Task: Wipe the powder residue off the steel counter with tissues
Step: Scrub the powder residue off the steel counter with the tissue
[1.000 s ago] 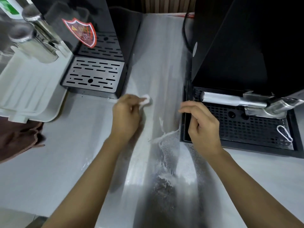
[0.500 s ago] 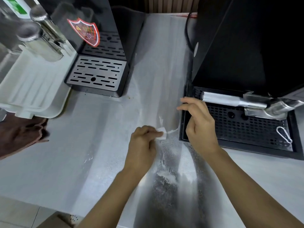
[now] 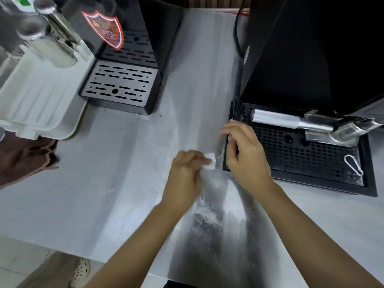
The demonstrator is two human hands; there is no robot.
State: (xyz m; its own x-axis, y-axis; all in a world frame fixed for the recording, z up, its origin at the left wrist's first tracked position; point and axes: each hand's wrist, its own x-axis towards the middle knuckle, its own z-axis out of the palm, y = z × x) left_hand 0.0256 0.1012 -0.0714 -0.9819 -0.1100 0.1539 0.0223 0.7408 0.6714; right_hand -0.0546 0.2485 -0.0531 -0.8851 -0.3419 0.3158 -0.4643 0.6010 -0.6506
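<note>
Right, we're on the steel counter [image 3: 99,183], and everything is happening just off the left rim of the black drip tray [image 3: 322,185]. The left hand [image 3: 185,175] is down on the surface beside that rim, fingers curled tight and pinching a small white tissue [image 3: 210,163], which sticks out past the fingertips and presses onto the steel right at the tray's near left corner. The powder [image 3: 212,196] lies in a pale, grainy streak running from that corner toward the counter's near edge, between the two forearms. The right hand [image 3: 245,154] sits on the tray's left rim, fingers bent over the edge and thumb tucked in; whether it truly clamps the rim or only rests there, I cannot tell. On the tray's grid lie a metal handle [image 3: 280,119] along the far side and a small wire clip [image 3: 353,164] at the right end. Well left of the tray stands a second machine with a slotted silver grate [image 3: 120,84], then a white plastic tray [image 3: 35,100] and a brown cloth [image 3: 22,159].
</note>
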